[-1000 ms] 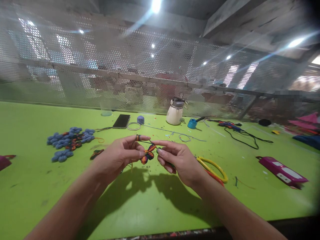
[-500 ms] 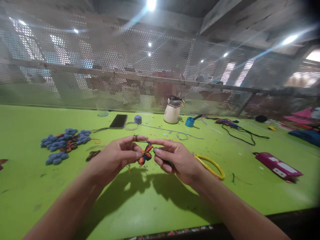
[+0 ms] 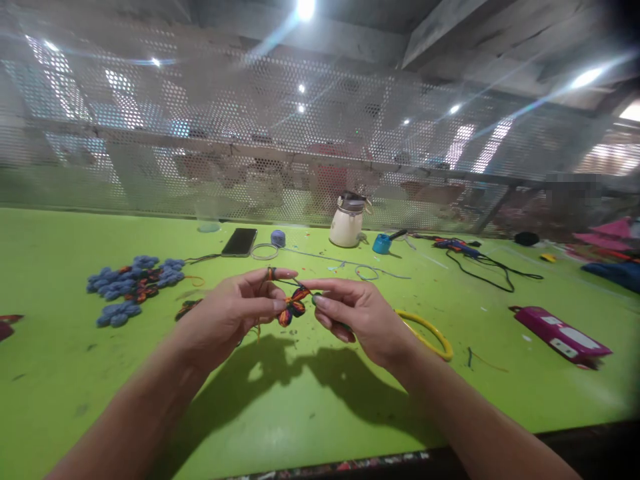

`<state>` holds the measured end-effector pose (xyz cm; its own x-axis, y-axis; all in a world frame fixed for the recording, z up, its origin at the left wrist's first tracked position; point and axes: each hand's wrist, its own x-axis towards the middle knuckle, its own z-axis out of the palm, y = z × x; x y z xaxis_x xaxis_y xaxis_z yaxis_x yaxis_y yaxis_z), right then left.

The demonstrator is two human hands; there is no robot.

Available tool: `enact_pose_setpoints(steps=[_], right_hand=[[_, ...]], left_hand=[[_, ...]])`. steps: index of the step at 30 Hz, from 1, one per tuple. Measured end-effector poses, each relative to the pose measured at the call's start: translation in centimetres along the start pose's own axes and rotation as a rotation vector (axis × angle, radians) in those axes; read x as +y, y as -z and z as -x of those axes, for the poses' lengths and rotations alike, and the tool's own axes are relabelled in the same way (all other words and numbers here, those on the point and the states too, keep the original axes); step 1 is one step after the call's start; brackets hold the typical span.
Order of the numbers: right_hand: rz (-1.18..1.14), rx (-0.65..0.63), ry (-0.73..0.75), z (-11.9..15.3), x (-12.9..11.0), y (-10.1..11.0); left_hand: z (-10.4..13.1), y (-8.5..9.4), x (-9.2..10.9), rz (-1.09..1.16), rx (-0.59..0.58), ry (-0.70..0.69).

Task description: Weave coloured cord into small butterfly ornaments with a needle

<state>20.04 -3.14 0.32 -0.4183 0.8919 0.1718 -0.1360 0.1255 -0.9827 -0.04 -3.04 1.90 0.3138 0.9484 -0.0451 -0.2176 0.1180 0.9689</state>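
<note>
Between the thumb and fingers of my left hand (image 3: 245, 308) is a small crocheted flower (image 3: 293, 308) in orange, purple and dark yarn. Dark yarn wraps round my left index finger and runs across to the flower. My right hand (image 3: 355, 313) grips a crochet hook (image 3: 317, 299) by its green handle, mostly hidden in the fingers. The hook's tip meets the top right of the flower, where a petal is drawn out toward it. Both hands hover above the green table (image 3: 280, 427), their shadows falling below.
Blue and multicoloured crocheted flowers (image 3: 113, 283) lie left. Behind are a phone (image 3: 239, 242), a yarn ball (image 3: 278, 238), a cream jug (image 3: 347, 223) and a blue pot (image 3: 382, 244). Yellow-handled scissors (image 3: 430, 333), a glue gun (image 3: 457, 247) and a magenta power strip (image 3: 560, 333) lie right.
My right hand has drawn slightly away to the right, and the petal by the hook looks stretched longer. The whole view has shifted a little.
</note>
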Motion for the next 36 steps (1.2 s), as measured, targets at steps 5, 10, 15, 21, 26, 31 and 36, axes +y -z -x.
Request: enact_pose_setpoints(steps=[5,10,15,21,26,31,36], right_hand=[[0.13,-0.106,-0.009,-0.1,-0.5,1.3],[0.252,-0.188,0.006,0.1,-1.4,2.3],[0.388,-0.238,0.022,0.5,-2.3,2.6],[0.712,-0.291,0.176,0.8,-2.9,3.1],[0.882,-0.349,0.279,0.9,-3.4,2.9],[0.964,-0.358,0.321,1.1,-3.7,2.6],[1.016,-0.361,0.279,1.3,-3.7,2.4]], left_hand=[[0.3,0.0,0.2,-0.066,0.003,-0.038],[0.3,-0.2,0.1,-0.091,-0.037,-0.083],[0.6,-0.2,0.0,-0.082,-0.07,-0.087],[0.7,-0.4,0.1,-0.116,-0.048,-0.07],[0.4,-0.3,-0.2,-0.154,-0.054,-0.069],[0.4,-0.1,-0.4,-0.174,-0.075,-0.059],[0.4,0.0,-0.6,-0.186,-0.101,-0.049]])
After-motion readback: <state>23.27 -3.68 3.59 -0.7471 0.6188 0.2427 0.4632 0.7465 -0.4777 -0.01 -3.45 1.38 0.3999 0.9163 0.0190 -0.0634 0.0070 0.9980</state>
